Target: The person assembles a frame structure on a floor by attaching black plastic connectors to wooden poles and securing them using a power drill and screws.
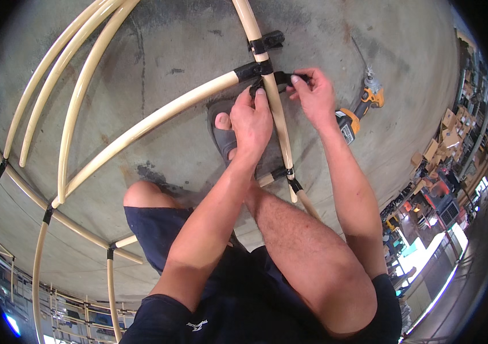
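My right hand pinches one end of a black pipe-joint piece between thumb and fingers, to the right of a cream-coloured pipe. On the pipe's other side, my left hand has thumb and forefinger closed at a small black part; whether it belongs to the same piece I cannot tell. Just above both hands, a black joint links the upright pipe to a long cream pipe running down to the left. Higher up the same pipe sits another black fitting.
A yellow-and-black cordless power tool lies on the concrete floor right of my right hand. More cream pipes with black joints form a frame on the left. My sandalled foot is below my left hand. Cardboard boxes line the far right.
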A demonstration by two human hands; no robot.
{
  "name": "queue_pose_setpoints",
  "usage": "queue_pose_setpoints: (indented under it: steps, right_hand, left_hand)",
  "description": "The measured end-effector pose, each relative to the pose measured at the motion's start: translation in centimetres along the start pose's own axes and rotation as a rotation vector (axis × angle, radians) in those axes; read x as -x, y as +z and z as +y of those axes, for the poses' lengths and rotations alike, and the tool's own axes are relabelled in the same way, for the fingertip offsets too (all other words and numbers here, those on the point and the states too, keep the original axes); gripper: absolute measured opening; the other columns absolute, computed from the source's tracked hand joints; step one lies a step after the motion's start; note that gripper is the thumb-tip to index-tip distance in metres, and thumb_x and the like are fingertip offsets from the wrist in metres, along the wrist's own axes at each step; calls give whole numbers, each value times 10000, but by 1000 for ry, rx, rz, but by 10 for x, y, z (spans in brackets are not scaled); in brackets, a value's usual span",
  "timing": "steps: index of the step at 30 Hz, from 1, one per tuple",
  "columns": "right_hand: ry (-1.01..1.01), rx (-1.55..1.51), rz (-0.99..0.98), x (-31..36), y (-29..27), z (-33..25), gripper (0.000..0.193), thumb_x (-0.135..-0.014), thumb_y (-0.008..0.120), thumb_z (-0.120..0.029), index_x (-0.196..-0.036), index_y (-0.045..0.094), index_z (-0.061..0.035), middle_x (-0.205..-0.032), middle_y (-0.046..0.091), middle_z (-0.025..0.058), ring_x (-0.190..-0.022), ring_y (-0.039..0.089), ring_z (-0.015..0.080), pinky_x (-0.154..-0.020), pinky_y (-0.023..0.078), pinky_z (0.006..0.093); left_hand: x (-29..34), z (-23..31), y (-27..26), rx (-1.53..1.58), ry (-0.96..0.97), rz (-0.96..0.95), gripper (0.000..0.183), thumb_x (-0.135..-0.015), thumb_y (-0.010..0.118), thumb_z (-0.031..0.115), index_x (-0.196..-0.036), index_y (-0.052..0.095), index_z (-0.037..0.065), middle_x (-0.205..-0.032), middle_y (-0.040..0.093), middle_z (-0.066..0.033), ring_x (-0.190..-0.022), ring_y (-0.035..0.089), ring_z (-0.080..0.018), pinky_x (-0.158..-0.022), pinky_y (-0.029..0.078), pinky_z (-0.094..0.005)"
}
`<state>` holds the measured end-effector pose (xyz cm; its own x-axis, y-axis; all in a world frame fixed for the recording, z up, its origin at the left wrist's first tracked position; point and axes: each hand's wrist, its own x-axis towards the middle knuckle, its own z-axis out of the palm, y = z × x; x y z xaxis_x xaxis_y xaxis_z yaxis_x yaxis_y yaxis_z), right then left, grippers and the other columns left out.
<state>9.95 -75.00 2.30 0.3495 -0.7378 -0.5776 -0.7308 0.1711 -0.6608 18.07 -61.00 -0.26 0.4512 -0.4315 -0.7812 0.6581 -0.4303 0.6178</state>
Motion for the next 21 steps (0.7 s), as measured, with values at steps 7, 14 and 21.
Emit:
queue_pose_setpoints:
  steps: [7, 14, 21]
  right_hand:
    - [7, -21, -25, 11, 0, 17, 219, -1023, 614, -96, -1206, 631, 22, -991, 711, 84, -852, 698, 123, -729, 589, 269]
    - [29, 60, -11, 21, 10, 18, 204, -1006, 624, -158, -1143, 667, -13, -868, 743, 96, -762, 715, 165, -686, 562, 322]
    - [38, -112, 325, 43, 12, 43, 215, -1056, 554, -159, -1154, 562, 32, -891, 718, 119, -788, 710, 187, -702, 557, 334]
  left_hand:
    - [5, -2, 14, -13, 147, 138, 335, -924, 619, 123, -1206, 604, -57, -945, 730, -173, -822, 685, -220, -778, 537, -350]
    - [-15, -11, 9, 206, 109, 37, 285, -971, 589, 85, -1209, 597, -72, -1038, 717, -162, -888, 679, -196, -831, 548, -326]
    - [-4, -4, 6, 388, 11, -18, 255, -1029, 589, 126, -1192, 548, -65, -1083, 646, -125, -960, 657, -175, -895, 558, -313]
